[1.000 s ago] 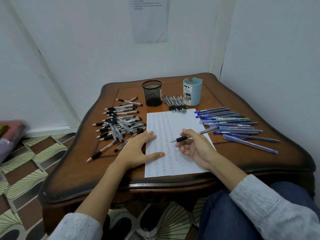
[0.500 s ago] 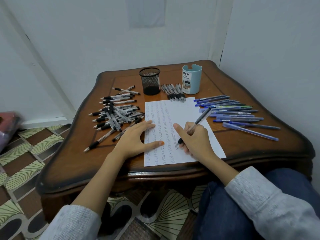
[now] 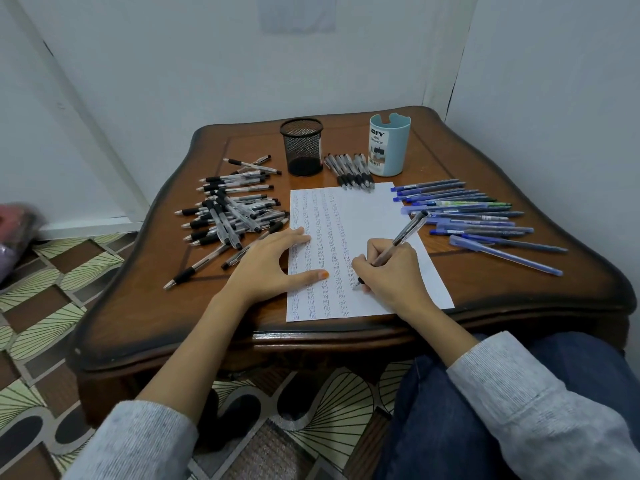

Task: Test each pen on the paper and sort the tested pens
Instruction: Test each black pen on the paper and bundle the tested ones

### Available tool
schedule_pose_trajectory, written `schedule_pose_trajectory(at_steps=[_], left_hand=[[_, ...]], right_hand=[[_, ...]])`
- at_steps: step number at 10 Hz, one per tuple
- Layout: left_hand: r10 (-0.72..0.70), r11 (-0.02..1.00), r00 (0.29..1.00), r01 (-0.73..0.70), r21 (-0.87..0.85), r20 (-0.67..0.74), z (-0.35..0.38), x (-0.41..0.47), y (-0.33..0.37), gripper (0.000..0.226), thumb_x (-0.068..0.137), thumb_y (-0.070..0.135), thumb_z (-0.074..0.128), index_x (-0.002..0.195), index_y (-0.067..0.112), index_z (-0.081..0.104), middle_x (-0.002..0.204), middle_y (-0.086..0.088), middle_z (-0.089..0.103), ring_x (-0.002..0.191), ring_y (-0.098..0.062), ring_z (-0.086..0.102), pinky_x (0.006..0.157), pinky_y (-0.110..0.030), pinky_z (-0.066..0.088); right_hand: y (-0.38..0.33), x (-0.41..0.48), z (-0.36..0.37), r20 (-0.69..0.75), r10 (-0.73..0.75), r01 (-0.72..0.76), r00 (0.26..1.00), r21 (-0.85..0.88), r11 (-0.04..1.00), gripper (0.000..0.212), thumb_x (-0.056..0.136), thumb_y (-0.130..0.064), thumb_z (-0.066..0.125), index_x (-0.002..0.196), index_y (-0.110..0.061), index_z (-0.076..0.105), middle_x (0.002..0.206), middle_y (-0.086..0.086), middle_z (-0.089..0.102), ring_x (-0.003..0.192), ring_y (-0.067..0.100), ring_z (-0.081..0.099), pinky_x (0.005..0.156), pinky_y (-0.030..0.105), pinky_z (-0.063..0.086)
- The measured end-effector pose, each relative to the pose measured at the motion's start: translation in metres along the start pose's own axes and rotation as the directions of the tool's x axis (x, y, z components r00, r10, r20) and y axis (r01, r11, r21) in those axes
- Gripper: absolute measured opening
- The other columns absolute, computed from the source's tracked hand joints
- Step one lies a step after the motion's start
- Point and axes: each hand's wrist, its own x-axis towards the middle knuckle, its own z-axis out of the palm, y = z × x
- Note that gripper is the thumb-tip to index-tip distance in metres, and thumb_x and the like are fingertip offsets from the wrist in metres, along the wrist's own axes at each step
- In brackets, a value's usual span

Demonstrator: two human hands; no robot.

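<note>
The pen [image 3: 403,233] under test is pinched in your right hand [image 3: 391,271]. The fingers [image 3: 363,266] are curled round its dark grip, and its tip is down on the paper [image 3: 374,209] near the foot of the rightmost column of marks. The barrel slants up toward the paper's right edge. Make one short, light stroke in the bare strip just right of that column, so the new mark stands apart and you can judge the ink at a glance. Pressing hard would likely tell you nothing more and could drag the sheet. Your left hand [image 3: 266,265] lies open and flat, gripping nothing, with its thumb and straight fingertips [image 3: 299,237] resting on the paper's left margin. Lean on it as you write, because the paper's near edge sits close to the rim of the surface [image 3: 485,289]. Left of the paper lies a loose heap of black-grip pens [image 3: 228,216], and right of it a fanned group of blue pens [image 3: 467,216]. The pen's back end is just beside that group, so lift straight up afterward rather than sweeping sideways. Beyond the paper's far edge, a short row of pens [image 3: 349,169] lies between a black mesh cup [image 3: 302,147] and a pale blue organiser cup [image 3: 389,145]. Judging by its tidiness, that row may be where tested pens go.
</note>
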Motion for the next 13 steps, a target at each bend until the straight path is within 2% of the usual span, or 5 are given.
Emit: schedule_pose_trajectory(at_steps=[2, 4, 6, 7, 13], left_hand=[[0.003, 1.000, 1.000, -0.003, 0.005, -0.007, 0.0008, 0.0001, -0.0005, 0.097, 0.059, 0.087, 0.047, 0.140, 0.033, 0.045, 0.151, 0.015, 0.034, 0.140, -0.006, 0.028, 0.117, -0.046, 0.021], [0.010, 1.000, 1.000, -0.010, 0.003, -0.004, 0.0010, -0.0001, -0.0017, 0.096, 0.060, 0.087, 0.048, 0.140, 0.033, 0.045, 0.151, 0.015, 0.034, 0.140, -0.006, 0.027, 0.117, -0.047, 0.020], [0.004, 1.000, 1.000, -0.004, 0.007, 0.000, 0.0010, 0.0005, -0.0021, 0.096, 0.060, 0.087, 0.047, 0.140, 0.034, 0.045, 0.151, 0.016, 0.033, 0.140, -0.006, 0.027, 0.116, -0.045, 0.020], [0.009, 1.000, 1.000, -0.009, -0.002, -0.012, 0.0023, -0.0001, -0.0034, 0.096, 0.060, 0.088, 0.048, 0.139, 0.034, 0.045, 0.151, 0.017, 0.033, 0.140, -0.004, 0.026, 0.116, -0.043, 0.019], [0.007, 1.000, 1.000, -0.007, -0.001, -0.007, 0.0015, -0.0006, -0.0013, 0.096, 0.060, 0.087, 0.047, 0.140, 0.034, 0.045, 0.151, 0.017, 0.034, 0.140, -0.005, 0.027, 0.116, -0.045, 0.020]], right_hand=[[-0.0005, 0.0009, 0.0016, 0.029, -0.011, 0.011, 1.000, -0.016, 1.000, 0.042, 0.081, 0.005, 0.061, 0.050, -0.007, 0.036, 0.046, 0.007, 0.037, 0.038, 0.013, 0.056, 0.041, 0.015, 0.038], [-0.0001, 0.0009, 0.0018, 0.034, -0.001, 0.001, 0.999, 0.001, 1.000, 0.046, 0.078, 0.009, 0.060, 0.046, -0.011, 0.033, 0.041, -0.001, 0.033, 0.035, 0.013, 0.054, 0.038, 0.015, 0.036], [-0.0011, 0.0008, 0.0012, 0.022, 0.007, -0.008, 1.000, 0.015, 1.000, 0.037, 0.077, 0.010, 0.059, 0.050, -0.003, 0.037, 0.046, 0.009, 0.036, 0.037, 0.018, 0.055, 0.038, 0.019, 0.037], [0.0000, 0.0014, 0.0024, 0.012, 0.011, -0.011, 1.000, 0.043, 0.999, 0.046, 0.076, 0.011, 0.058, 0.046, -0.011, 0.031, 0.041, 0.003, 0.035, 0.037, 0.023, 0.053, 0.038, 0.018, 0.034], [0.0048, 0.0043, 0.0013, 0.010, -0.005, 0.005, 1.000, 0.059, 0.998, 0.050, 0.076, 0.011, 0.058, 0.043, -0.014, 0.030, 0.043, 0.004, 0.030, 0.033, 0.013, 0.047, 0.038, 0.019, 0.034]])
